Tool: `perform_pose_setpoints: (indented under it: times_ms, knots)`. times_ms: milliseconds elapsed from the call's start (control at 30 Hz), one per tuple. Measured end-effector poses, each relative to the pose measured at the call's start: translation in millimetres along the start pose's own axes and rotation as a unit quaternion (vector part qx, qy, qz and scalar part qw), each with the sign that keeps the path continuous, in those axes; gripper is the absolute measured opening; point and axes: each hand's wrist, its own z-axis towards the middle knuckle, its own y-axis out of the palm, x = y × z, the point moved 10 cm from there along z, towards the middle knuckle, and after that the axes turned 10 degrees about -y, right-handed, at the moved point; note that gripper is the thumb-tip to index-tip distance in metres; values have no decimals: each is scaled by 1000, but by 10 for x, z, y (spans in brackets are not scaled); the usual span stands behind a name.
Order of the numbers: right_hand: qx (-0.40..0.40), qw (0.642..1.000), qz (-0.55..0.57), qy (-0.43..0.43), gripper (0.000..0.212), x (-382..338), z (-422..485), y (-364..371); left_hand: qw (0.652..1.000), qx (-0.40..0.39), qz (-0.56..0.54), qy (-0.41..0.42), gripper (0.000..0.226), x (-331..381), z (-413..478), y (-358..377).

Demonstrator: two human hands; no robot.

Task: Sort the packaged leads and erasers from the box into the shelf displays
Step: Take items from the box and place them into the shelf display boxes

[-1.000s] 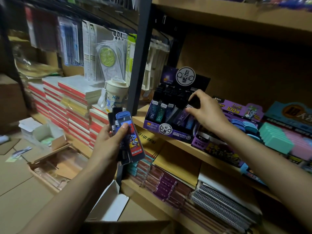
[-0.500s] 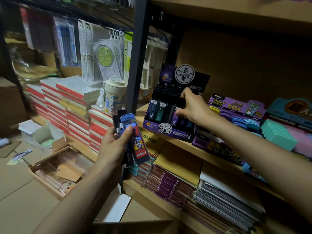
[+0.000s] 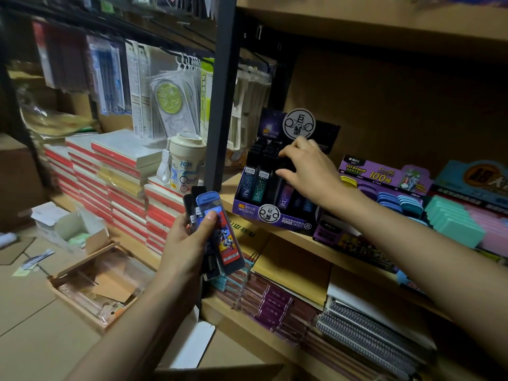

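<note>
I judge the sorting partway done. The purple display box (image 3: 248, 209) on the shelf (image 3: 291, 235) already holds several lead cases, but my left hand (image 3: 187, 243) grips a bundle of packs (image 3: 225, 243) not yet placed, 1 blue in front and dark ones behind. My right hand (image 3: 310, 169) reaches over the display's back rows with the wrist raised. Its fingers curl down against the thumb, seemingly pinching a dark lead case (image 3: 286, 165) at its slot. The left arm sits low, beside the post (image 3: 220, 105).
</note>
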Motion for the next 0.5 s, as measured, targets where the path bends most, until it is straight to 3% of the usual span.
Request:
perform_pose_setpoints:
  times_ms: [133, 333, 500]
  knots:
    - [25, 998, -45, -28, 34, -91, 8, -27, 1000, 2, -1, -1, 37, 20, 1, -15]
    - [-27, 994, 68, 77, 36, 56, 9, 141, 1000, 6, 3, 2, 32, 19, -2, -13]
    - [15, 979, 176, 101, 29, 129, 18, 71, 1000, 2, 4, 3, 28, 26, -9, -1]
